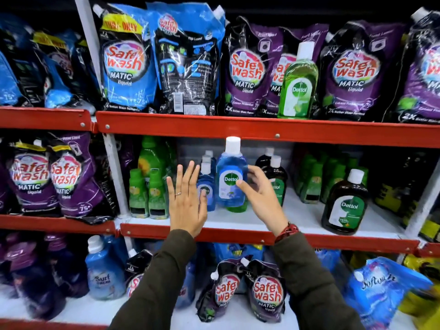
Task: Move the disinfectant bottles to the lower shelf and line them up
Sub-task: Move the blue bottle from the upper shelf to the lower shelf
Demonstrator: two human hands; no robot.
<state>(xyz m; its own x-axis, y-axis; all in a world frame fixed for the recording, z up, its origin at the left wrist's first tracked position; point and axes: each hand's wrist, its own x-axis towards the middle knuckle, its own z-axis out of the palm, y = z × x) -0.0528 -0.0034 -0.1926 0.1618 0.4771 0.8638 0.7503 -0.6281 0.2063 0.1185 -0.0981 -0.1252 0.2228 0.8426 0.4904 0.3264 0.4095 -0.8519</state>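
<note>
My right hand grips a blue Dettol bottle with a white cap, held upright just above the middle shelf. My left hand is flat and open, fingers spread, beside a row of smaller blue Dettol bottles at the held bottle's left. A green bottle peeks out below the held one. On the upper shelf a green Dettol bottle stands among purple pouches. Brown Dettol bottles stand to the right of my right hand, and a larger one sits near the shelf front.
Safewash pouches fill the upper shelf and the left bay. Green bottles stand left of my left hand, more green ones at right. The bottom shelf holds pouches and a Surf bottle. A white upright divides the bays.
</note>
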